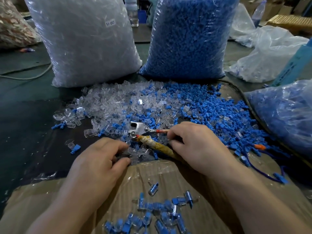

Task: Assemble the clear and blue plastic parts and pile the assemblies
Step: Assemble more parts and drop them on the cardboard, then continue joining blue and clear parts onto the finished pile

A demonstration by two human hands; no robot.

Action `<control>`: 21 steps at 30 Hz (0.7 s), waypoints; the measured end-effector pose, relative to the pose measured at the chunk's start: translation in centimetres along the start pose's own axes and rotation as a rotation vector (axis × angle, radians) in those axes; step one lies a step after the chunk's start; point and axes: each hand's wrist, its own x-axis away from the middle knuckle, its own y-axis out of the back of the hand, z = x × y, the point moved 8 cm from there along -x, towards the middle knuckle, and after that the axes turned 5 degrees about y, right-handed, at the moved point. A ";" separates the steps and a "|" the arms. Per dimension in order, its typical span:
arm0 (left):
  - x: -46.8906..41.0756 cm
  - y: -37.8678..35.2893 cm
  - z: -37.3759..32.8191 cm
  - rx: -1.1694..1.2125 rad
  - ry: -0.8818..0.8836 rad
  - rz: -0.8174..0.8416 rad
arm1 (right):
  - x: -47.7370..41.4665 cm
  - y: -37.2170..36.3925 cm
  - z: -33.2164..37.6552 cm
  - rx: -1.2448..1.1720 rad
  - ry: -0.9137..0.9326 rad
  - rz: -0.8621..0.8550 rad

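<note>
Loose clear plastic parts (109,105) and blue plastic parts (219,112) lie scattered across the dark table. A pile of assemblies (162,215), clear shells with blue inserts, lies on the cardboard nearest me. My left hand (99,162) curls its fingers over a few clear parts (138,152) at the cardboard's far edge. My right hand (197,146) grips the handles of metal pliers (140,129), one handle red-tipped, the other wrapped in yellowish tape. The pliers' jaws point left over the loose parts.
A big bag of clear parts (87,41) and a big bag of blue parts (190,36) stand upright behind the loose parts. Another bag of blue parts (285,114) lies at the right, beside a black cable (243,97). Flattened cardboard (168,174) covers the near table.
</note>
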 end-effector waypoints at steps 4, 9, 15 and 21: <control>0.1 -0.4 -0.6 0.033 -0.059 0.039 | 0.1 -0.1 0.2 -0.011 0.041 0.017; 0.0 -0.2 0.0 0.096 -0.023 -0.019 | 0.5 0.7 0.1 -0.077 0.022 -0.072; 0.1 -0.1 0.3 0.144 -0.007 -0.062 | 1.4 0.9 1.3 -0.507 -0.002 -0.138; 0.2 -0.3 -0.2 0.148 -0.034 -0.083 | 1.3 -0.2 3.7 -0.333 0.117 -0.112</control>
